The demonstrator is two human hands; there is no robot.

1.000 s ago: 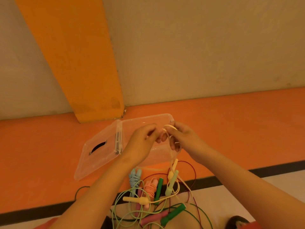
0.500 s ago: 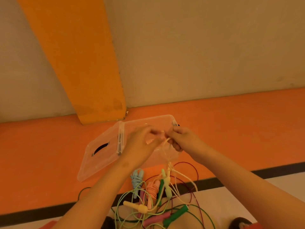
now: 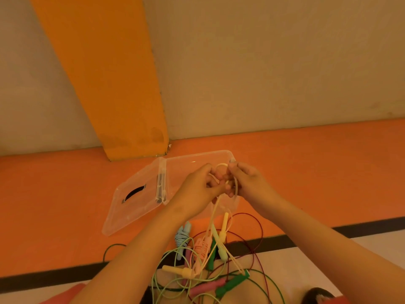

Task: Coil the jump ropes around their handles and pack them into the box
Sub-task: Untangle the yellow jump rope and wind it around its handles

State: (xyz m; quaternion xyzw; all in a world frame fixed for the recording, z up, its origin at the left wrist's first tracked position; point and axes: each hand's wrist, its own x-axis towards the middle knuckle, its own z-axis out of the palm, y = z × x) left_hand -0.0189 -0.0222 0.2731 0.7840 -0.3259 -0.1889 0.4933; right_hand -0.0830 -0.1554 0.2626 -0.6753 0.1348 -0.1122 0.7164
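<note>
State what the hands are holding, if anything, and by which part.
The left hand and the right hand both pinch the pale yellow jump rope by its cord, at a small loop. Its handles hang below, unheld.

Beige plaster wall [image 3: 274, 62] straight ahead, matte, faintly mottled. Broad orange column [image 3: 105, 73] against it, leaning in view from upper left down to floor. Dark scuffs [image 3: 156, 136] near column foot, chipped paint at its right corner. Orange floor [image 3: 54, 205] runs from wall toward viewer, smooth, slight sheen. Black stripe [image 3: 361, 224] crosses floor left to right. Pale floor zone [image 3: 355, 260] on near side of stripe. Warm, yellowish, even light; soft shadows only.
</note>
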